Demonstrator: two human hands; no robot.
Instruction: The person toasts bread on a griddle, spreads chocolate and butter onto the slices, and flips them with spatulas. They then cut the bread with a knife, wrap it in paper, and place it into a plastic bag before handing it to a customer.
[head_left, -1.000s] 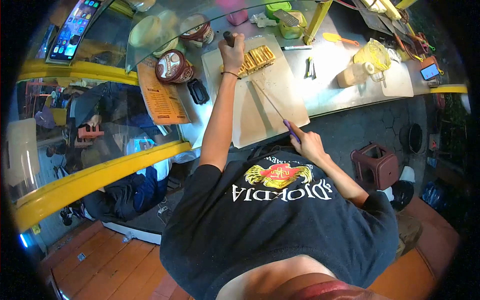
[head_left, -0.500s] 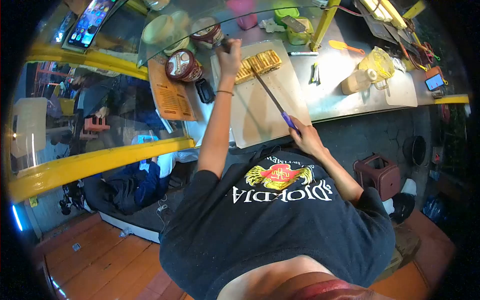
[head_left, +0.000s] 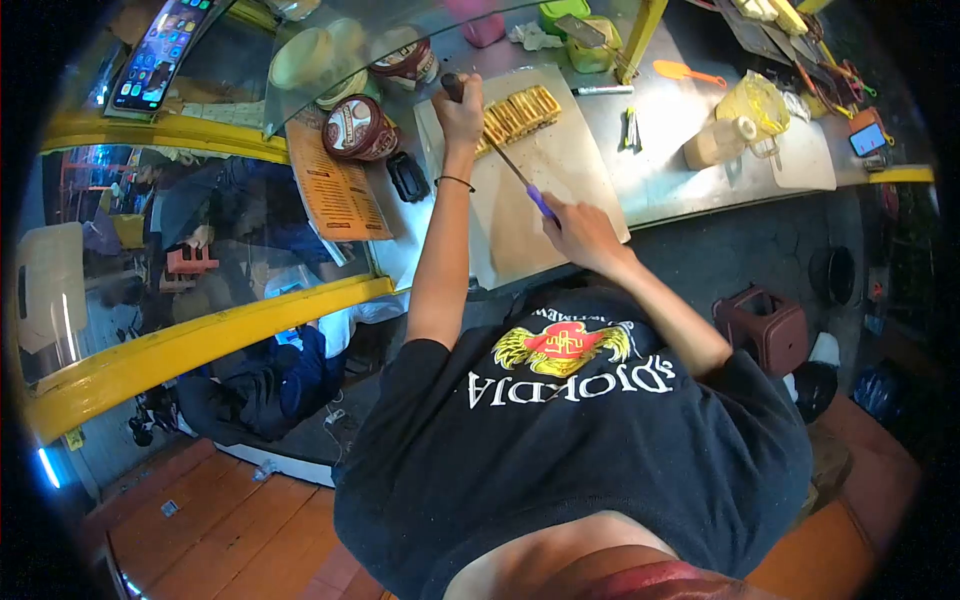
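Note:
My left hand (head_left: 460, 118) is closed around a dark handle (head_left: 453, 87) at the left end of a sliced, toasted bread block (head_left: 522, 114); what lies below this handle is hidden. My right hand (head_left: 585, 235) grips the purple handle of a long knife (head_left: 541, 201). Its blade slants up and left to the bread's near left part, close to my left hand. Beneath the bread lies a pale board or sheet (head_left: 535, 220).
Two brown-lidded tubs (head_left: 358, 128), a black case (head_left: 408, 178) and an orange printed menu (head_left: 340, 185) are left of the board. To the right lie a marker (head_left: 603, 90), an orange spatula (head_left: 688, 73) and a bottle (head_left: 718, 143). A yellow post (head_left: 641, 42) rises behind.
My right hand and the knife have moved left and slightly up, bringing the blade from the bread's middle toward its left end. My left hand stays closed near the same spot.

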